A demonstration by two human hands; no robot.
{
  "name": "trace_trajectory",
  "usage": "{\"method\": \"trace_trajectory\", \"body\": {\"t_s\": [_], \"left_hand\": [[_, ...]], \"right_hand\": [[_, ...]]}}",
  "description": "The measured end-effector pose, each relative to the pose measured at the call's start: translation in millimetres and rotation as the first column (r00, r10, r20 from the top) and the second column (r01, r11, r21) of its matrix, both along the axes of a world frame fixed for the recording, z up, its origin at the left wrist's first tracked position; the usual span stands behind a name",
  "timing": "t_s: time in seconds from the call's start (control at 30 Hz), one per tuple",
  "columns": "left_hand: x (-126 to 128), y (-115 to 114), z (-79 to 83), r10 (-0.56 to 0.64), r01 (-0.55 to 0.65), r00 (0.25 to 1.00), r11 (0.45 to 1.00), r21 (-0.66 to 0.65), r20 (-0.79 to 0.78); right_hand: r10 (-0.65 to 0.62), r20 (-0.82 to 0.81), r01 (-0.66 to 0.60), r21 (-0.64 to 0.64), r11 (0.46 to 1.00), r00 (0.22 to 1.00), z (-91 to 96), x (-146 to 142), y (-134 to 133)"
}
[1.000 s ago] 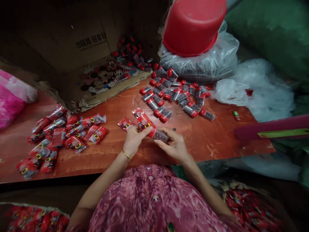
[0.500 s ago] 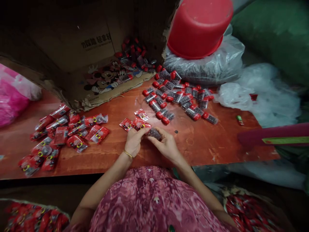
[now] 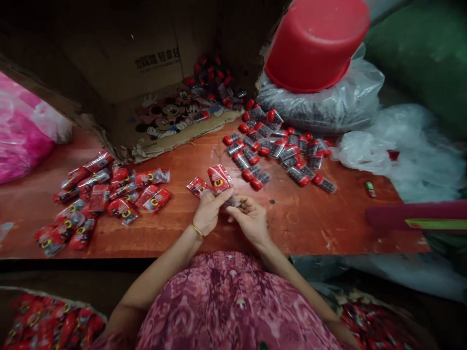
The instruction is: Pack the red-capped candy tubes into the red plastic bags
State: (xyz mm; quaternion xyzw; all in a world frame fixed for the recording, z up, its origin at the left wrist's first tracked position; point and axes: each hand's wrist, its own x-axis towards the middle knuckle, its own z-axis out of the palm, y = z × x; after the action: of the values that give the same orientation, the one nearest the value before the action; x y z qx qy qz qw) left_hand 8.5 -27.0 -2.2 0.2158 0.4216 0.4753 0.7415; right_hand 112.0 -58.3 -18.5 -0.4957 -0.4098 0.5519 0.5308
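My left hand [image 3: 209, 212] pinches a red printed packet [image 3: 219, 178] that stands up above the fingers. My right hand [image 3: 250, 218] is closed close beside it, on a small clear tube of dark beads [image 3: 233, 201] that is mostly hidden between the two hands. Another red packet [image 3: 197, 186] lies flat on the red-brown table [image 3: 310, 218] just left of my left hand. A cluster of red-capped clear tubes [image 3: 277, 148] lies beyond my hands. Filled red packets [image 3: 105, 194] are heaped at the left.
An open cardboard box [image 3: 160, 97] with cartoon print lies on its side at the back, holding more tubes. A red bucket [image 3: 315, 43] sits upside down on a clear bag [image 3: 328, 104] of dark beads. Pink bag [image 3: 22, 136] left, white plastic [image 3: 401, 155] right.
The tube has gone from sticking out to the right of the packet to being almost wholly covered between my hands. The packet now stands more upright.
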Motion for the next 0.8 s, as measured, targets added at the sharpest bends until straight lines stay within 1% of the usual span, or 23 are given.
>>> {"method": "trace_trajectory", "body": {"t_s": [0.03,0.07,0.2,0.3,0.37,0.43,0.53,0.57,0.63,0.7,0.8], "left_hand": [[-1,-1,0.1,-0.024,0.024,1.000,1.000,-0.008,0.007],[-2,-1,0.8,-0.023,0.023,1.000,1.000,-0.006,0.011],[-8,-3,5.2,0.106,-0.108,0.994,0.992,0.063,0.028],[-8,-5,5.0,0.149,-0.151,0.988,0.987,0.059,0.033],[-7,-6,3.5,0.163,-0.162,0.987,0.984,0.074,0.001],[-6,-8,2.8,0.142,-0.138,0.989,0.986,0.090,-0.032],[-6,-9,4.7,0.074,-0.069,0.996,0.991,0.112,-0.040],[-7,-9,5.8,0.070,-0.066,0.997,0.990,0.126,-0.034],[-8,-8,7.9,0.103,-0.097,0.994,0.985,0.144,-0.031],[-8,-7,8.9,0.116,-0.110,0.992,0.986,0.123,-0.040],[-7,-6,7.9,0.051,-0.050,0.999,0.998,0.049,-0.005]], "right_hand": [[0.003,0.000,-0.003,0.004,1.000,1.000,0.5,-2,1],[0.012,0.006,-0.012,0.010,1.000,1.000,1.6,-2,2],[0.084,0.028,-0.084,0.028,0.996,0.996,6.7,-3,7],[0.126,0.022,-0.126,0.013,0.992,0.992,6.8,-4,8],[0.117,0.001,-0.117,-0.002,0.993,0.993,5.0,-7,9],[0.080,-0.028,-0.081,-0.015,0.997,0.996,3.7,-10,10],[0.043,-0.067,-0.045,-0.028,0.999,0.997,5.5,-12,13],[0.048,-0.073,-0.050,-0.029,0.998,0.996,7.0,-12,13],[0.072,-0.072,-0.074,-0.026,0.997,0.995,9.9,-11,15],[0.091,-0.064,-0.093,-0.026,0.995,0.994,10.7,-9,17],[0.070,-0.023,-0.070,-0.002,0.998,0.997,5.4,-11,21]]}}
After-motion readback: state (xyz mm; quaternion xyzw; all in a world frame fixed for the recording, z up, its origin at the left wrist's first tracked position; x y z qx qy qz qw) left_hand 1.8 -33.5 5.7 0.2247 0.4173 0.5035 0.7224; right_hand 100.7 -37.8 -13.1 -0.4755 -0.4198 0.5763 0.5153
